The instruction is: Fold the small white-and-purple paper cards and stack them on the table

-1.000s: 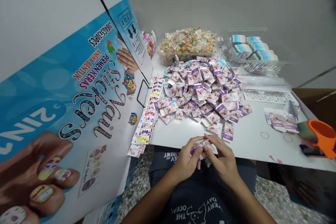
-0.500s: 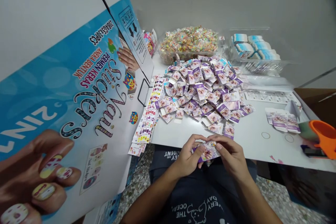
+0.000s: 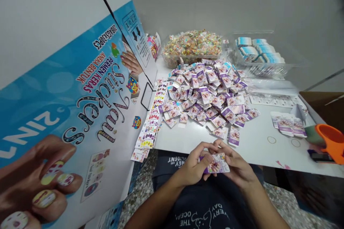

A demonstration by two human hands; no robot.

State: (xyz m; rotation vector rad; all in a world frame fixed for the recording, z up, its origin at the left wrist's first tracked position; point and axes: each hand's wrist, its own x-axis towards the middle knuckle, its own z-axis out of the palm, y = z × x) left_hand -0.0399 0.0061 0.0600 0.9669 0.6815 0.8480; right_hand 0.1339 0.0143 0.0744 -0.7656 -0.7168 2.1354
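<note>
A small purple-and-white printed box (image 3: 219, 164) is held in front of my lap, just past the table's near edge. My left hand (image 3: 197, 161) grips its left end with the thumb on the printed face. My right hand (image 3: 238, 162) wraps around its right end, the fingertips partly hidden behind it. Beyond my hands, a large heap of similar small boxes (image 3: 205, 94) lies on the white table (image 3: 177, 139). One loose box (image 3: 233, 136) lies at the heap's near edge.
Nail sticker strips (image 3: 152, 123) lie left of the heap, beside a big printed carton (image 3: 102, 78). Behind stand a tub of wrapped candies (image 3: 193, 48) and a clear tray of blue-white card stacks (image 3: 259, 52). An orange tape dispenser (image 3: 331, 139) and flat boxes (image 3: 290, 125) are at right.
My right fingers have shifted around the box's right end, and its thumb has moved off the printed face. The box appears slightly lower, still between both hands.
</note>
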